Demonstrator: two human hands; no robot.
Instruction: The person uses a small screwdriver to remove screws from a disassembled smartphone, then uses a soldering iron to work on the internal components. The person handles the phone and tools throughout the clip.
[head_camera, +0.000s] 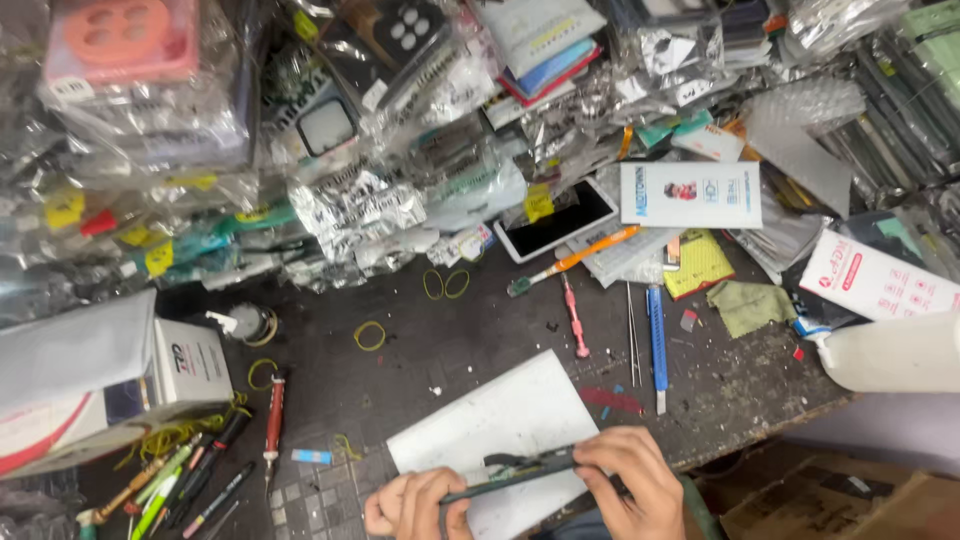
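Both my hands are at the bottom edge of the view, holding a thin dark phone (510, 477) edge-on between them. My left hand (412, 503) grips its left end. My right hand (630, 480) grips its right end with fingers curled over it. The phone hovers just above a white sheet (500, 415) lying on the dark worktable (480, 330). What is on the phone's faces is hidden, since I see only its edge.
Loose tools lie behind the sheet: a blue knife (656, 345), tweezers (633, 335), a pink screwdriver (575, 318), an orange brush (575, 260). A red screwdriver (273, 420) and pens (185, 480) sit left. Heaps of packaged phone parts fill the back. A white bottle (890, 352) stands right.
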